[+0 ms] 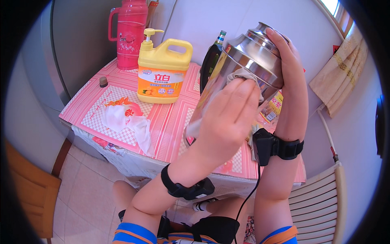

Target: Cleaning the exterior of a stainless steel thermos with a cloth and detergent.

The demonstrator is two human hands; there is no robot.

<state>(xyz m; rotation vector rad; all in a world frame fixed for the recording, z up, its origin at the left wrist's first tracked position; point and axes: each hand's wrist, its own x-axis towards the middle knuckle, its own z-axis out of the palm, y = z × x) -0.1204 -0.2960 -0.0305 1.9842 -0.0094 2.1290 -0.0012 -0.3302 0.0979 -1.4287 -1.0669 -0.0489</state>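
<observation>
A shiny stainless-steel vacuum flask (210, 79) leans to the right over the table, its lower part partly behind my forearm. Fingers of my right hand (288, 59) wrap around the stepped metal neck at its top. My left hand (228, 114) presses a bunched greyish cloth (242, 73) against the flask's side, just under the shoulder rim. Most of the cloth is hidden by the fingers. Behind the flask stand a green glass bottle (221, 38) and a dark bottle (210, 62), both partly covered.
On the pink patterned tablecloth (166, 134) stand a yellow detergent jug (161, 71) with a pump and a pink thermos (131, 39). Crumpled white tissue (126, 119) and a small dark cap (103, 81) lie left. A printed packet (271, 108) lies behind my right arm. A radiator (317, 201) stands right.
</observation>
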